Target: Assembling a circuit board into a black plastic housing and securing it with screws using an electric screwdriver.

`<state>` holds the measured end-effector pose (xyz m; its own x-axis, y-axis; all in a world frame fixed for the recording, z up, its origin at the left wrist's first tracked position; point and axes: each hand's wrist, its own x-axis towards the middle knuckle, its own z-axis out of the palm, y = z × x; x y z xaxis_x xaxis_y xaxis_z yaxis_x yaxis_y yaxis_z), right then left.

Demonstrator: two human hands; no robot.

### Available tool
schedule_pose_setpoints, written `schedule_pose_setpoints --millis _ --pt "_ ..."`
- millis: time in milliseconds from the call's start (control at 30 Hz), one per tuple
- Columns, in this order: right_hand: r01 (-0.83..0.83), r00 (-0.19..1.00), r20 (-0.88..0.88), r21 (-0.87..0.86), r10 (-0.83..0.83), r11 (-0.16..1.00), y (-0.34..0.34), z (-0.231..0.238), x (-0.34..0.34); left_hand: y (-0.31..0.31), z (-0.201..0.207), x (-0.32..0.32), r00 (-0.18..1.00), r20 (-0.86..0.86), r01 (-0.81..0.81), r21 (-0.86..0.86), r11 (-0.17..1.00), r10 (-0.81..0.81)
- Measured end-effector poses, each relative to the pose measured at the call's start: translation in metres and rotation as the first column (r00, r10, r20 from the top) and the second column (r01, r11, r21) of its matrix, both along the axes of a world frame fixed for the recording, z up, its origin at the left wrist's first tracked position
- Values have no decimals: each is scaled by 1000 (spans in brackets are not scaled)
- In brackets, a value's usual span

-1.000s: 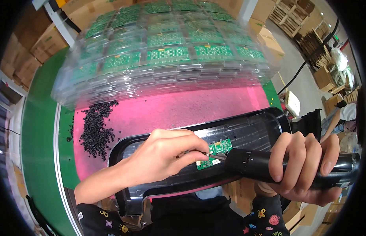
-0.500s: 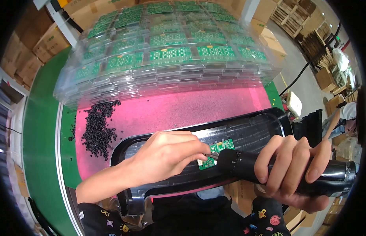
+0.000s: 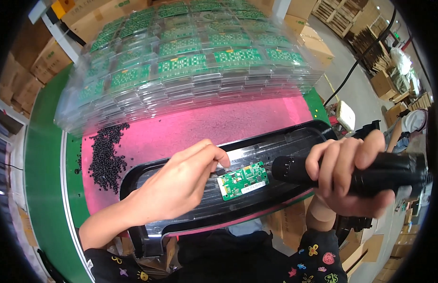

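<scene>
A black cordless screwdriver (image 3: pixel 398 174) is gripped in my right hand (image 3: pixel 343 167), with fingers wrapped round its body and its nose aimed left. The nose stands just right of a green circuit board (image 3: pixel 246 175), which lies at a slant inside a black plastic housing (image 3: pixel 294 141). My left hand (image 3: pixel 176 184) is over the left part of the housing, fingers curled together beside the board's upper left corner. Whatever its fingertips may hold is too hidden to name. A small dark piece shows just below them, against the board's edge.
Loose small black screws (image 3: pixel 106 158) lie in a heap on the pink mat (image 3: pixel 209 115), left of the housing. Behind it rise stacked clear trays (image 3: pixel 181 89) of green circuit boards. Cardboard boxes (image 3: pixel 313 47) stand beyond, and a person (image 3: pixel 412 125) is at the far right.
The screwdriver has moved up and right, off the board. My left hand has drawn back left from its tip, so more of the board shows. The whole view has shifted slightly.
</scene>
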<state>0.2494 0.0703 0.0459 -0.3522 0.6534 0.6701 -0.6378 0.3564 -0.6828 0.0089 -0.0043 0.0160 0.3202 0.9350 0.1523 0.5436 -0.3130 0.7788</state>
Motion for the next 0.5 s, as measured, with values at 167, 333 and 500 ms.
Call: schedule_pose_setpoints --millis 167,333,500 --pt "4 990 140 -66 6 998 13 -13 2 -6 -1 26 965 -264 7 11 1000 -4" --pt "84 981 184 -109 -63 990 12 -20 -2 -3 -19 40 888 -457 51 183 982 39" --pt "116 971 220 -118 -88 986 11 -21 -1 -3 -32 42 899 -435 43 207 977 53"
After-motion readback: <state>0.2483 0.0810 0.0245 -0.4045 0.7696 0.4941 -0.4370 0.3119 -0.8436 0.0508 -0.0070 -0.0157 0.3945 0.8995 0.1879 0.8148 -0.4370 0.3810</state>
